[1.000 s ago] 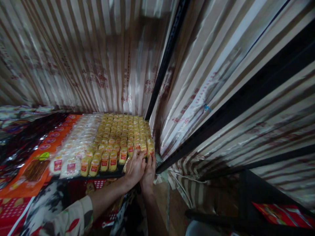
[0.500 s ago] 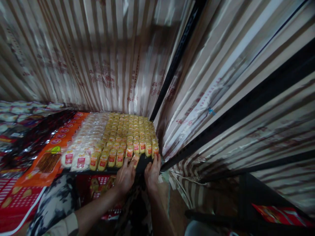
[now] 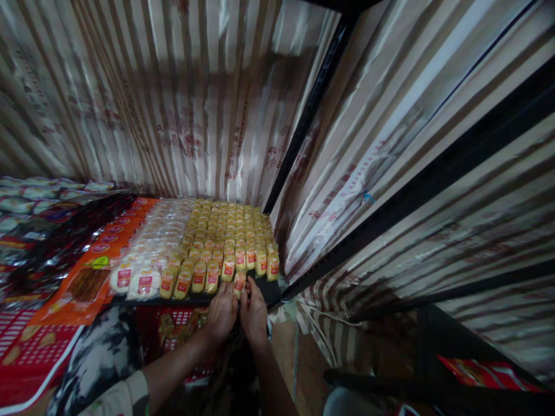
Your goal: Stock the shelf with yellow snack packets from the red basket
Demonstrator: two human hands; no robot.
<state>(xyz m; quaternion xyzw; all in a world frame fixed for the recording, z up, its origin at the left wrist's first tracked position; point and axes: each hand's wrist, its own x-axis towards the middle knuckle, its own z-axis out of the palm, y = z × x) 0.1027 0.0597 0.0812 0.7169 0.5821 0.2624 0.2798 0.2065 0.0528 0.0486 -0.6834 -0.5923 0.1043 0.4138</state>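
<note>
Rows of small yellow snack packets [image 3: 225, 237] with red labels fill a dark shelf [image 3: 269, 292], beside rows of pale white packets [image 3: 151, 242]. One yellow packet [image 3: 239, 283] lies at the shelf's front edge, apart from the rows. My left hand [image 3: 221, 315] and my right hand [image 3: 254, 312] meet side by side on it, fingers curled against it. Both forearms reach up from the bottom of the view.
Orange packs [image 3: 87, 277] and dark packs [image 3: 39, 254] lie to the left on the shelf. Striped plastic sheeting [image 3: 195, 104] hangs behind and to the right. A black upright post [image 3: 303, 121] and black rails [image 3: 433, 179] frame the shelving. Red packs [image 3: 489, 372] lie low right.
My right hand has moved left from the shelf's front right corner to join my left hand on the loose yellow packet. The view has barely shifted.
</note>
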